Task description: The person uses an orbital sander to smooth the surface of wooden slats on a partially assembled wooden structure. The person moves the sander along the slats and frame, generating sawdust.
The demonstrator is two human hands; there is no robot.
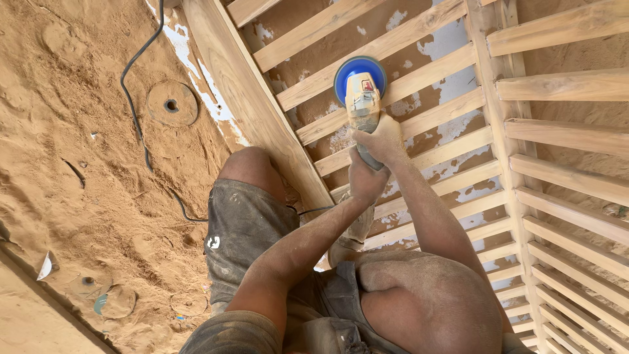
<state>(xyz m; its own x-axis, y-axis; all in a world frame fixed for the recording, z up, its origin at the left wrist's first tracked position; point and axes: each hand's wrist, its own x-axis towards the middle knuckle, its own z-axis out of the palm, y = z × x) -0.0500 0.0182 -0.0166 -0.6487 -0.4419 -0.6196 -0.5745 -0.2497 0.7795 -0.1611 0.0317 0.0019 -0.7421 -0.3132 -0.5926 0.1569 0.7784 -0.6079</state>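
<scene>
Head | both hands' fingers clenched on dusty grinder (362,105) | round blue disc on slat (419,75)

Grey dusty shorts (246,229) (small white mark), bare arms, bare knees

This is a woodworking shop, rough and dusty. Thick sawdust (78,164) blankets the floor left of the hands (370,160), with worn sanding discs (171,103) half buried in it and a black power cable (134,98) snaking through. Under the hands lies a slatted timber frame (419,72) of pale planed wood, and a disc sander (360,82) rests on one slat.
</scene>
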